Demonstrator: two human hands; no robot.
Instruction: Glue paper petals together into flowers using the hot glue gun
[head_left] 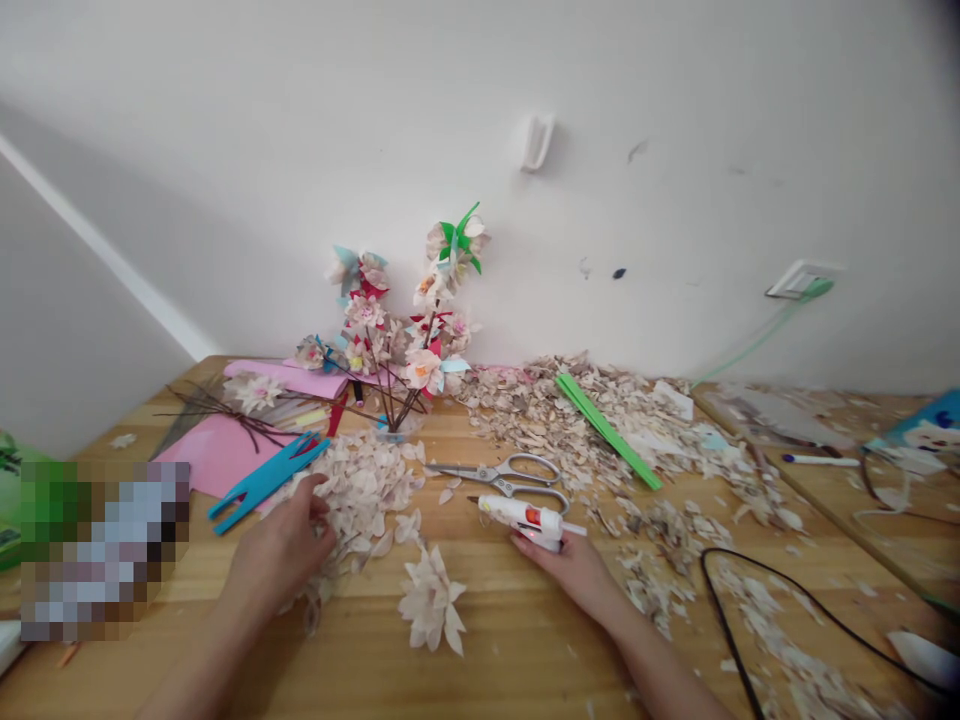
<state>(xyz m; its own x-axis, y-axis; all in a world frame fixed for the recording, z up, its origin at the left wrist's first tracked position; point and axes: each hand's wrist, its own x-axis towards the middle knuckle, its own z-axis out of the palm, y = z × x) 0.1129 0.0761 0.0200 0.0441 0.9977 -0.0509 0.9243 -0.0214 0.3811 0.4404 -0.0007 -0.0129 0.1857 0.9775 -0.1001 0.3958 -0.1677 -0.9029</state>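
In my right hand (pixel 566 570) is a white hot glue gun (pixel 529 517), its dark nozzle pointing left over the table. My left hand (pixel 296 525) is at the left edge of a heap of pale dried petals (pixel 371 485), its fingers bent and somewhat apart, with nothing visible in them. Between the hands, nearer to me, a flower made of pale petals (pixel 433 600) lies on the wood. Just behind the glue gun lie grey-handled scissors (pixel 517 474), blades pointing left.
Upright flower stems (pixel 394 350) stand against the wall. Folded blue paper (pixel 266 480), pink paper (pixel 214 455) and thin brown twigs (pixel 225 410) lie left. Rightward are scattered dry scraps (pixel 525 400), a green paper strip (pixel 607 430) and a black cable (pixel 780 572).
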